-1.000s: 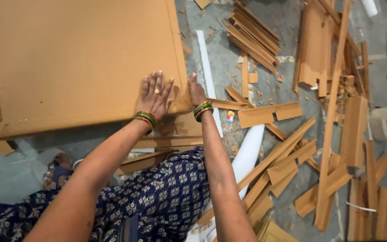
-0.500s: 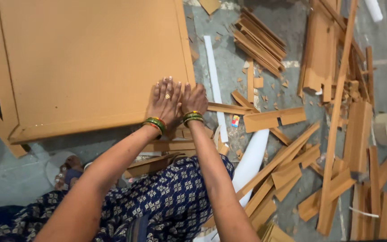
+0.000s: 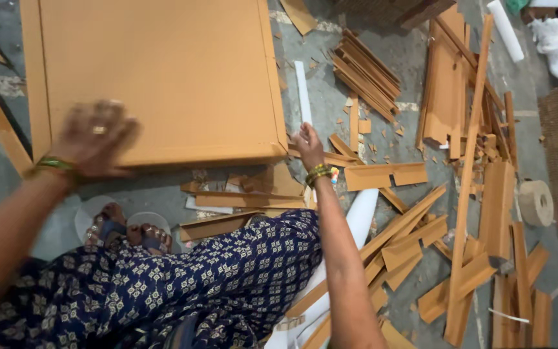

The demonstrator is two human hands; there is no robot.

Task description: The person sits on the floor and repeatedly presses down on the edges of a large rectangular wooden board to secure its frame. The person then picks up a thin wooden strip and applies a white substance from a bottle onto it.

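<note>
Brown board [image 3: 156, 77], a large flat panel with a raised strip border, lies on the grey floor [image 3: 330, 110] in front of the seated person, its near right corner just beside the right hand [image 3: 307, 143]. That hand sits at the corner's edge, fingers curled in against the border strip; it looks to be pressing or gripping the edge there, though the fingertips are too small to say whether they close on anything. The left hand [image 3: 95, 137] is spread flat and open over the board's near edge, well to the left of the other hand, holding nothing; it is blurred, so whether it touches the surface or hovers just above cannot be told. Green bangles show on both wrists.

As far as this view shows, the border strips are already in place along the board's left, right and near sides, and the surface inside them is bare. The far side is cut off by the frame. Plenty of material is unused: a neat stack of thin wood strips [image 3: 364, 71] lies beyond the board's right side, a long white strip [image 3: 303, 90] lies just beside that edge, and loose offcuts [image 3: 414, 232] are scattered across the floor to the right. A roll of tape [image 3: 536, 201] sits further right, well apart from both hands.
</note>
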